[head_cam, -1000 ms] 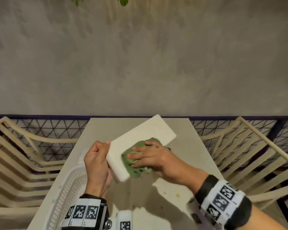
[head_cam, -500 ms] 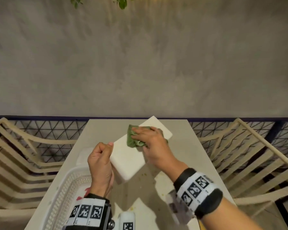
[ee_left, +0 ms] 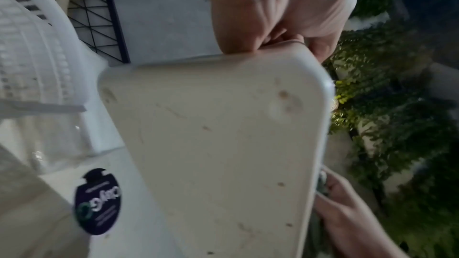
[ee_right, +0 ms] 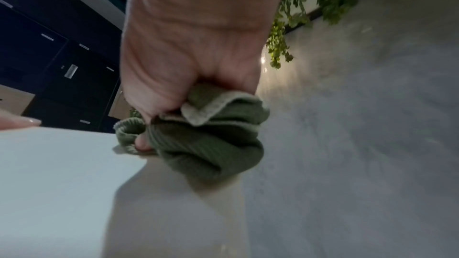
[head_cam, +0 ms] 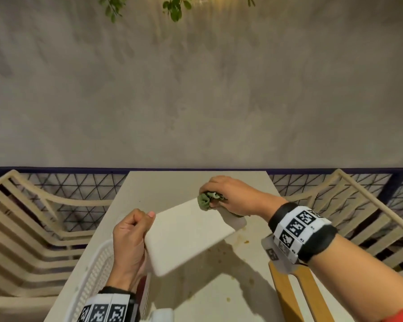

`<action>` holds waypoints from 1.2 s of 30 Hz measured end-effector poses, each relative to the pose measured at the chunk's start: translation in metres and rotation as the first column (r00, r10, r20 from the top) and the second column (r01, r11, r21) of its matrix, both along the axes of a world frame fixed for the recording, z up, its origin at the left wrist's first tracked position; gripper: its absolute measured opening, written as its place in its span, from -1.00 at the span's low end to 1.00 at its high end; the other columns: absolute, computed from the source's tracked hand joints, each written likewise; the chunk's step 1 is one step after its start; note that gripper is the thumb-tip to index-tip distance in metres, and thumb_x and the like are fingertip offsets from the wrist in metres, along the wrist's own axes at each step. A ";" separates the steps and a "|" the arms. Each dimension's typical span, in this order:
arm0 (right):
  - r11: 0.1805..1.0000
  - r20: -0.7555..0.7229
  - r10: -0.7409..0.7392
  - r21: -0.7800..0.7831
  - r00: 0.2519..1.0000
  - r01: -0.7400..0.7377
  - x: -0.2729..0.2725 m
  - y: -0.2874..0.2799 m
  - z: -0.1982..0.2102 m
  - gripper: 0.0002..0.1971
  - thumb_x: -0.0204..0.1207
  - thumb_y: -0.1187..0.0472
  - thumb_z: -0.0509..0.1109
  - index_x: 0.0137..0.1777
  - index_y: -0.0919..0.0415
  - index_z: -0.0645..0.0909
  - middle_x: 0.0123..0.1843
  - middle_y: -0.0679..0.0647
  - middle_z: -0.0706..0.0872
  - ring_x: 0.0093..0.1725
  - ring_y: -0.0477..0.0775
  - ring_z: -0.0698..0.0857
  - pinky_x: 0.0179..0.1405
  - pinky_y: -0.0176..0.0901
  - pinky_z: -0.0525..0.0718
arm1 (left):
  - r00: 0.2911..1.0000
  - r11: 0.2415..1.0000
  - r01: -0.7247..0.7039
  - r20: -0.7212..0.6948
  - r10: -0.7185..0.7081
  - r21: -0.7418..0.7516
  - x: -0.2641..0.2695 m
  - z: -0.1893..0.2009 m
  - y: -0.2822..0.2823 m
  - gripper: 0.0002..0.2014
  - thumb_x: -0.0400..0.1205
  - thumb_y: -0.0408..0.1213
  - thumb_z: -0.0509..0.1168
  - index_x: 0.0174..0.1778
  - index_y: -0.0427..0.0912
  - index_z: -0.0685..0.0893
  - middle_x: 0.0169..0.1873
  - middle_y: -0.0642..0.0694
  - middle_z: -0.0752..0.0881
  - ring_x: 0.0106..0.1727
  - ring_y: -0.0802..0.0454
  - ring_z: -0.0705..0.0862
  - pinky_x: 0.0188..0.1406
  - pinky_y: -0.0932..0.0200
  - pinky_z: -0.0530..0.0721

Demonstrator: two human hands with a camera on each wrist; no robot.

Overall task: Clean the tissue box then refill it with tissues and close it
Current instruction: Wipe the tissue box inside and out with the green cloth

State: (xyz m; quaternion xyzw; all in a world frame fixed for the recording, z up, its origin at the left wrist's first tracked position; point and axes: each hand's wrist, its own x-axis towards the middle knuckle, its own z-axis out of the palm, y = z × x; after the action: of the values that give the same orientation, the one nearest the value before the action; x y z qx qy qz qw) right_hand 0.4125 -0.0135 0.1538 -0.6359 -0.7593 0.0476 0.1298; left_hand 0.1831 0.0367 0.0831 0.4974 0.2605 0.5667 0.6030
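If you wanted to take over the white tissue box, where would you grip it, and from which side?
Probably the near short end of the tissue box, from its left, pinching the thin rim as the left hand does; the box is tilted, and the right hand with the cloth occupies its far end.

Bare table (head_cam: 196,182) beyond the hands; white basket (head_cam: 96,270) crowds the near-left.

wall: grey plaster (head_cam: 196,89), warm light near its top
railing: dark blue wire mesh (head_cam: 79,187)
chairs: cream slatted, left (head_cam: 21,217) and right (head_cam: 370,217) of the table (head_cam: 172,182)
plants: green leaves (head_cam: 175,8) hanging above
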 end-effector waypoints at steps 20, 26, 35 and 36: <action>0.843 0.230 -0.228 0.533 0.946 0.074 -0.049 -0.015 -0.012 -0.73 0.43 0.32 0.22 0.08 0.19 0.64 0.07 0.10 0.74 0.14 0.26 0.60 0.34 0.20 0.35 | 0.769 0.980 -0.062 -0.616 0.169 0.191 0.051 -0.007 -0.030 -0.82 0.64 -0.32 0.20 -0.19 0.03 0.63 -0.29 -0.02 0.75 -0.18 -0.06 0.66 -0.12 -0.01 0.57; 0.771 0.102 -0.210 0.629 0.972 0.100 -0.020 -0.044 -0.044 -0.54 0.36 0.26 0.22 0.27 0.02 0.64 0.33 -0.02 0.68 0.29 0.12 0.49 0.26 0.06 0.26 | 0.659 0.967 -0.053 -0.718 0.222 0.250 0.049 -0.007 -0.047 -0.78 0.64 -0.24 0.22 -0.33 0.05 0.58 -0.50 -0.01 0.62 -0.30 -0.17 0.59 -0.35 0.07 0.44; 0.801 -0.171 -0.124 0.564 0.977 0.201 -0.022 -0.040 -0.061 -0.63 0.32 0.26 0.25 0.09 0.13 0.75 0.15 0.06 0.78 0.00 0.00 0.45 -0.01 -0.17 0.30 | 0.572 0.977 -0.029 -0.798 0.190 0.211 0.038 0.000 -0.044 -0.70 0.63 -0.22 0.22 -0.47 0.02 0.50 -0.55 -0.01 0.57 -0.28 -0.22 0.59 -0.38 0.08 0.40; 0.795 -0.220 -0.165 0.548 0.962 0.262 -0.025 -0.036 -0.055 -0.63 0.33 0.24 0.23 0.06 0.15 0.76 0.12 0.07 0.80 -0.01 0.00 0.44 -0.03 -0.16 0.30 | 0.566 0.976 -0.034 -0.801 0.195 0.213 0.039 -0.001 -0.045 -0.70 0.63 -0.22 0.22 -0.46 0.01 0.50 -0.53 -0.02 0.58 -0.26 -0.24 0.60 -0.37 0.08 0.41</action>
State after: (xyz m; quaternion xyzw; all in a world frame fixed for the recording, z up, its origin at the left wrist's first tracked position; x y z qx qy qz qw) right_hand 0.3871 -0.0491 0.0990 -0.6432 -0.6486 -0.1463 0.3797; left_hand 0.2220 -0.0085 0.0817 0.7351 0.4904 0.3314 0.3306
